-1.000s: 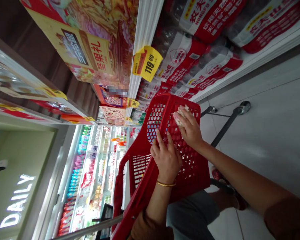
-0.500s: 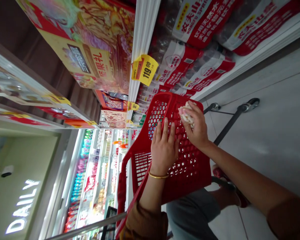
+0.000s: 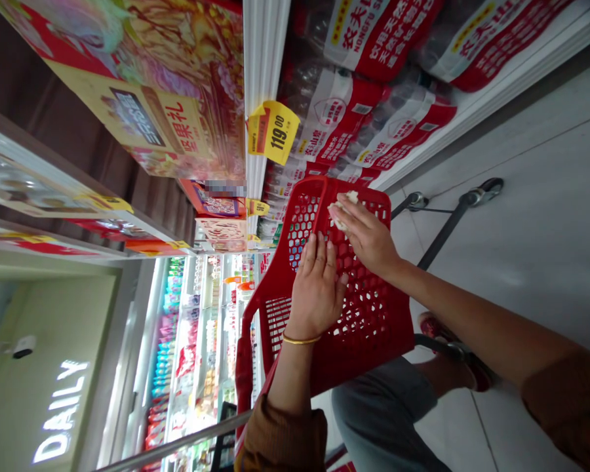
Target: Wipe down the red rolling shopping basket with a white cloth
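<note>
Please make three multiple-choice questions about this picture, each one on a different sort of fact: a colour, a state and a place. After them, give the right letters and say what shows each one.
1. What colour is the basket?
A) red
B) blue
C) green

2. What is the state of the left hand?
A) closed in a fist
B) spread open on the basket
C) hanging down beside the leg

3. Where is the tissue?
A) on the floor
B) in the left hand
C) at the fingertips of the right hand

Answers:
1. A, because its plastic walls and rim show red.
2. B, because its fingers lie apart and flat against the basket wall.
3. C, because the white tissue shows at those fingers, against the basket.
</note>
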The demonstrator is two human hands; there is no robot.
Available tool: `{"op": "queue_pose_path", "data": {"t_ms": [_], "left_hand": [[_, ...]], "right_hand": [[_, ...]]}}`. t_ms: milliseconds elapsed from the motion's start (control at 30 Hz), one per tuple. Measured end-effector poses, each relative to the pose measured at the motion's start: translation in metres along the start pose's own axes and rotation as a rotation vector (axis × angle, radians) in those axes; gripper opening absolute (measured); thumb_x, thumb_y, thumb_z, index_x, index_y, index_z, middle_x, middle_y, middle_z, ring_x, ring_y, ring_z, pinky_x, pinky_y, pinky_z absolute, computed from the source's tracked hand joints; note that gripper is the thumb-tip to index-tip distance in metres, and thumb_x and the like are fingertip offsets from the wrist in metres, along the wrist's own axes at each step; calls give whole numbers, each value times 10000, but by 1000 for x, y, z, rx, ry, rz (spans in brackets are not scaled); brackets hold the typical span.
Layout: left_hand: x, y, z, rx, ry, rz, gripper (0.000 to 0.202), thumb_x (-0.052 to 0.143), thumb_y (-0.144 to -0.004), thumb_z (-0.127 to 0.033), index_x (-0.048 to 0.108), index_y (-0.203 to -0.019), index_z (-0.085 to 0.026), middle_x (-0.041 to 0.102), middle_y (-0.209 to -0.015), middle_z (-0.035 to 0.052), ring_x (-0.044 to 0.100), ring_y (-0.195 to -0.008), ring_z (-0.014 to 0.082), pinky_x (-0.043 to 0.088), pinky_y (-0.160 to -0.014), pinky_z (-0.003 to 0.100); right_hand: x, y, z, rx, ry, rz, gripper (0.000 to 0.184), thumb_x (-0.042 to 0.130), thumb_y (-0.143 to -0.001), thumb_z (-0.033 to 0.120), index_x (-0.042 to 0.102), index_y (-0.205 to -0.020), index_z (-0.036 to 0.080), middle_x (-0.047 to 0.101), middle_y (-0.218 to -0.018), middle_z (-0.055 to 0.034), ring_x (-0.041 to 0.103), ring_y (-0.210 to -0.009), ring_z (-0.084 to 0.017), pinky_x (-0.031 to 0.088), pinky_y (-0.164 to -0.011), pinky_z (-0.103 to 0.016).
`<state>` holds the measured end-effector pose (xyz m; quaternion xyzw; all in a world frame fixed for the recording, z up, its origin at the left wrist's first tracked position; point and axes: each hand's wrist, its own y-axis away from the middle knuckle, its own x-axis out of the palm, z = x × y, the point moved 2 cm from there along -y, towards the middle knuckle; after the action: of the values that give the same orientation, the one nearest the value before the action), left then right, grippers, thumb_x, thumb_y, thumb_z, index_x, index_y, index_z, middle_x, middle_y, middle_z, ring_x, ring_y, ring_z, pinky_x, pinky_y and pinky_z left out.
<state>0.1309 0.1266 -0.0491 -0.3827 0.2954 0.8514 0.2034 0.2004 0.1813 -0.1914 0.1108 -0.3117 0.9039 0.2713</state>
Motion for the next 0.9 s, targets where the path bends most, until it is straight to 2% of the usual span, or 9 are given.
{"op": "queue_pose_path", "data": {"t_ms": [200, 333, 467, 633, 700, 767, 900], "left_hand": [[1, 1, 4, 1, 33, 23, 562, 344, -974, -298, 279, -1430, 24, 235, -1544, 254, -38, -1476, 275, 220, -1195, 523], [1, 4, 7, 8, 91, 9, 569, 303, -990, -340, 248, -1460, -25, 233, -1557, 219, -30, -1478, 264, 226, -1190, 538], [2, 6, 10, 5, 137, -10, 605, 265, -996, -415, 263, -1455, -22, 225, -1556, 231, -12, -1481, 267, 229, -1188, 531], [5, 7, 13, -6, 172, -19, 628, 247, -992, -463, 240, -1472, -57, 215, -1562, 224, -13, -1482, 263, 225, -1184, 538], [6, 8, 14, -10, 184, -28, 643, 254, -988, -480, 235, -1474, -60, 217, -1561, 225, -7, -1483, 262, 225, -1185, 530], [6, 8, 14, -16, 196, -34, 665, 267, -980, -504, 221, -1481, -70, 219, -1563, 219, 4, -1483, 264, 229, -1184, 529], [5, 9, 12, -18, 201, -38, 691, 296, -971, -517, 186, -1495, -81, 217, -1568, 206, 4, -1483, 273, 225, -1185, 533]], "right_hand": [[13, 34, 10, -32, -44, 62, 508, 342, -994, 151, 313, -1477, 307, 408, -1501, -40, 368, -1393, -211, 367, -1146, -502], [19, 55, 16, -35, -43, 110, 518, 353, -997, 157, 280, -1488, 305, 402, -1504, -52, 352, -1401, -202, 366, -1148, -483], [21, 80, 25, -66, -44, 159, 549, 389, -990, 154, 234, -1505, 267, 413, -1493, -86, 281, -1432, -223, 382, -1132, -486], [19, 107, 34, -133, -91, 237, 513, 391, -990, 159, 293, -1490, 217, 496, -1430, -112, 313, -1418, -228, 406, -1116, -466], [15, 105, 34, -124, -125, 216, 501, 400, -986, 158, 325, -1477, 227, 514, -1415, -109, 375, -1389, -219, 423, -1107, -450], [11, 90, 30, -75, -155, 141, 493, 405, -981, 155, 354, -1463, 245, 511, -1419, -100, 425, -1359, -208, 432, -1105, -438], [11, 33, 14, 69, -111, -15, 450, 370, -983, 171, 430, -1416, 278, 455, -1465, -70, 435, -1352, -204, 409, -1126, -465]]}}
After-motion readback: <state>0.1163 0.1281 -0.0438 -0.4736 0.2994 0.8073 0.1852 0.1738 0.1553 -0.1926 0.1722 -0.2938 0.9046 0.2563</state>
